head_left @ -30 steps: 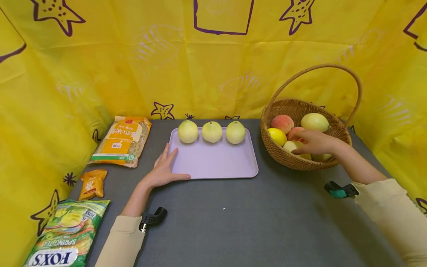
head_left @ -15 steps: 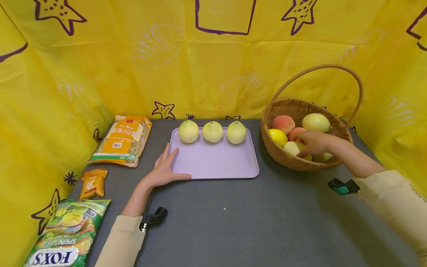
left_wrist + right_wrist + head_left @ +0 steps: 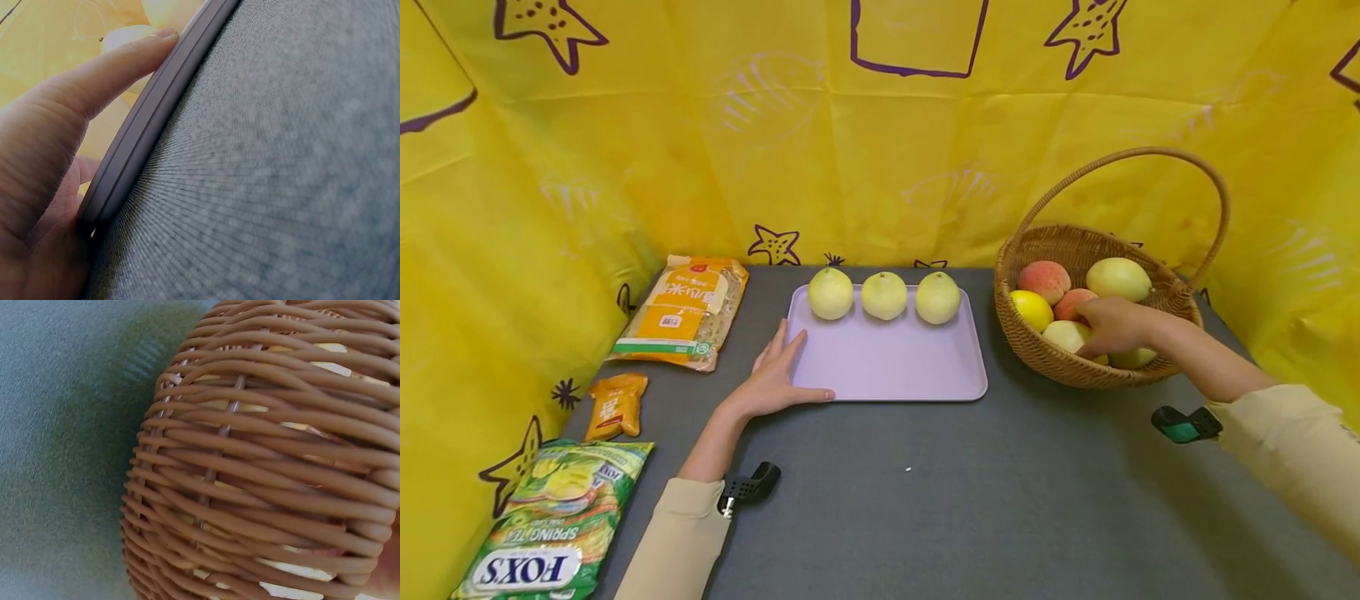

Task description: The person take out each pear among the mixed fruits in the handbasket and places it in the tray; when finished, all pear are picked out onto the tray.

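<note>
A lilac tray [image 3: 887,367] carries three pale yellow-green round fruits [image 3: 883,296] along its back edge. My left hand [image 3: 771,383] spreads around the tray's front left corner; in the left wrist view the thumb [image 3: 119,69] lies against the tray rim [image 3: 134,134]. Inside the wicker basket [image 3: 1045,362], my right hand [image 3: 1120,325] reaches down with bent fingers around a pale fruit [image 3: 1101,359], mostly hidden under it. Beside the fingers are another pale fruit [image 3: 1064,335] and a peach [image 3: 1072,303]. The right wrist view is mostly basket weave [image 3: 250,450].
Also in the basket are a yellow lemon [image 3: 1032,310], a second peach [image 3: 1045,280] and a pale oval melon [image 3: 1118,278]; its tall handle [image 3: 1150,152] arches above. Down the left side lie a large orange packet [image 3: 681,312], a small orange packet [image 3: 616,407] and a green bag [image 3: 557,517].
My right hand has sunk slightly and its fingers have drawn in closer around the fruit. The left hand keeps its place at the tray. The head view has shifted a little.
</note>
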Demonstrator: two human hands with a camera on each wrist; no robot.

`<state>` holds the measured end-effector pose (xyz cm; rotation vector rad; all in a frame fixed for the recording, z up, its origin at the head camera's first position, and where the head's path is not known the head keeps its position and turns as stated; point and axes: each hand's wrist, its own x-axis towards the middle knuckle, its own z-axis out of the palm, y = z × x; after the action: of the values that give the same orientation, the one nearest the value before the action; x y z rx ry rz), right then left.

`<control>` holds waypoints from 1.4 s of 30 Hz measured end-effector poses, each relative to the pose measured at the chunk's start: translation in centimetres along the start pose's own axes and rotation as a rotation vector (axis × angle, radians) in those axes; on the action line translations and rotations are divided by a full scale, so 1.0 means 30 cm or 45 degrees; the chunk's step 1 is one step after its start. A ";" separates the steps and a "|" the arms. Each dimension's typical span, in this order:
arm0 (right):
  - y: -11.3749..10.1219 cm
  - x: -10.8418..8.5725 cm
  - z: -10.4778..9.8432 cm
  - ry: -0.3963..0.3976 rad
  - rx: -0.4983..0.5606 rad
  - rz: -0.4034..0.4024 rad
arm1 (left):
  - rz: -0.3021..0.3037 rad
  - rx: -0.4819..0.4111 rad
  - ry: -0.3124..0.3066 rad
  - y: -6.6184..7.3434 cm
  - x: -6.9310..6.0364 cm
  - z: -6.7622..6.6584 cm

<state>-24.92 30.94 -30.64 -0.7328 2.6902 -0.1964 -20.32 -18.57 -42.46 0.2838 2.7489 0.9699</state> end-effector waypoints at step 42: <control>-0.039 -0.010 -0.131 -0.163 0.148 0.058 | 0.025 -0.033 -0.020 -0.013 0.012 0.002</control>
<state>-25.56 30.26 -26.62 -0.6263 2.5474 -0.2813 -20.68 -18.76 -42.80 0.3128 2.7225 1.0033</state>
